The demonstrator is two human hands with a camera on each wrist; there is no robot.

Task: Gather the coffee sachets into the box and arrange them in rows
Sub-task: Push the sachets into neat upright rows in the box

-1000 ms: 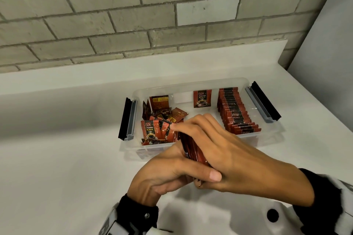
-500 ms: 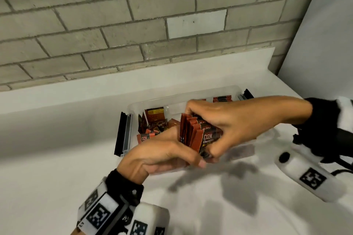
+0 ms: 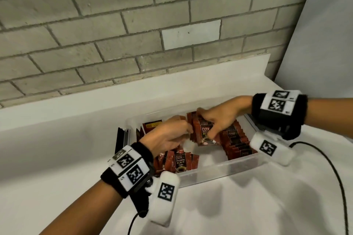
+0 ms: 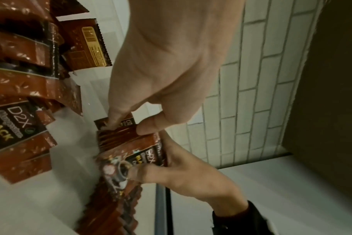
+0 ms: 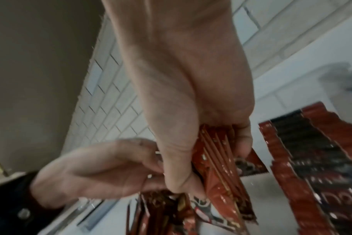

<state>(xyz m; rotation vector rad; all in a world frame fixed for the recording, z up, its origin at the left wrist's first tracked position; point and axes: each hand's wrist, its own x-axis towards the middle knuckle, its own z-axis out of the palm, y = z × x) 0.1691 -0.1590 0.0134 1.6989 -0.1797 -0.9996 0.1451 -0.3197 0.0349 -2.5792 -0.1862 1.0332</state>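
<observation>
- The right hand (image 3: 219, 120) grasps a bundle of coffee sachets (image 3: 203, 132) over the middle of the clear plastic box (image 3: 219, 171). Thumb sits on the front face and fingers on the back, so the pack is squeezed flat and the sachets stand on edge together.
- The right wrist view shows the bundle edge-on (image 5: 217, 160): several sachets are pressed face to face. Judgement: clamping across the faces keeps the slippery packets from fanning out while they are lowered.
- The left hand (image 3: 168, 137) meets the bundle from the other side. In the left wrist view its fingertips (image 4: 115, 122) pinch the top edges of the pack. Judgement: it squares up the edges so the bundle goes down as one straight block.
- A finished row of sachets (image 3: 236, 143) stands on edge along the right side of the box, packed tight. The held bundle is just beside it, towards the centre. Judgement: a second row is being started parallel to the first.
- Loose sachets (image 3: 177, 162) lie flat and overlapping in the left part of the box, unsorted. One is propped against the back wall (image 3: 152, 126).
- The box sits on a white counter (image 3: 57, 158) near a grey brick wall (image 3: 133, 25). Its black latch (image 3: 119, 139) hangs open on the left end.
- No sachets are visible on the counter outside the box. Judgement: gathering looks complete; the arranging is part way through.
- Risk: a loosened grip could let the pack splay and tip against the finished row.
</observation>
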